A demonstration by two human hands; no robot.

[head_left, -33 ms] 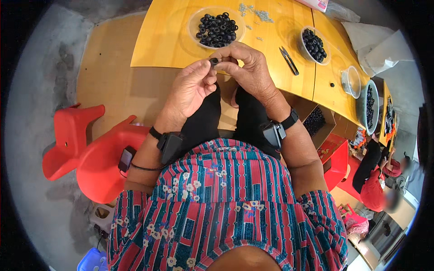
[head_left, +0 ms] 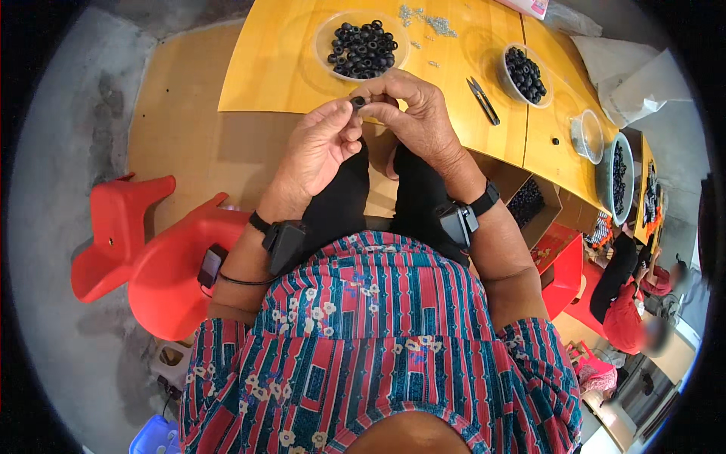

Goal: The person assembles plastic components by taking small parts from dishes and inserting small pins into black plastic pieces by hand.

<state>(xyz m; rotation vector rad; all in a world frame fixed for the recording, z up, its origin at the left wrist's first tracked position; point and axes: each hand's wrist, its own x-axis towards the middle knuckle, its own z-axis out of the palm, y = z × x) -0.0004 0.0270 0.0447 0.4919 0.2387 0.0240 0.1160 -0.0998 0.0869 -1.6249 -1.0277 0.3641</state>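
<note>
In front of the table's near edge, my two hands meet over a small black ring-shaped piece [head_left: 358, 102] with a hole in it. My left hand [head_left: 324, 144] pinches it from the left between thumb and finger. From the other side, the thumb and bent fingers of my right hand [head_left: 408, 106] close on the same piece. Just beyond, a transparent bowl [head_left: 321, 64] holds many similar black pieces [head_left: 363, 51]. Whether anything thin is also between my fingertips cannot be made out.
The yellow table [head_left: 265, 57] bears small silvery bits [head_left: 440, 27], black thread snips [head_left: 484, 102], a second bowl of black pieces [head_left: 525, 78], and a transparent tub [head_left: 587, 138]. Red chairs [head_left: 170, 284] stand at left. A person in red [head_left: 624, 325] sits at far right.
</note>
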